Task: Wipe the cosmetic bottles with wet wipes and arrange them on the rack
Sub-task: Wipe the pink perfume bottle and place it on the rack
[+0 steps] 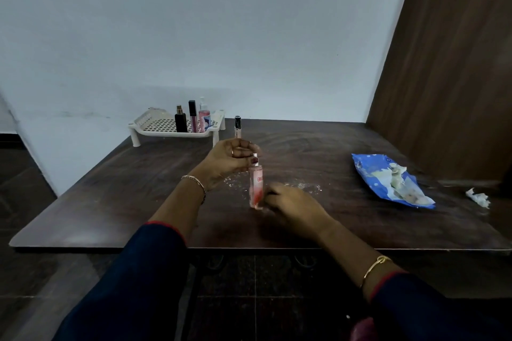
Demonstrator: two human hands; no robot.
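The pink bottle [256, 187] stands upright mid-desk [110, 202]. The left hand [230, 159] pinches its cap from above; the right hand [291, 203] sits against its base, grip curled, though I cannot tell whether it holds a wipe. This looks like the wiping step. Three bottles already stand on the rack [155, 126]; a slim tube [237, 127] waits beside it. Next: finish wiping, then lift the bottle to the rack's free left side.
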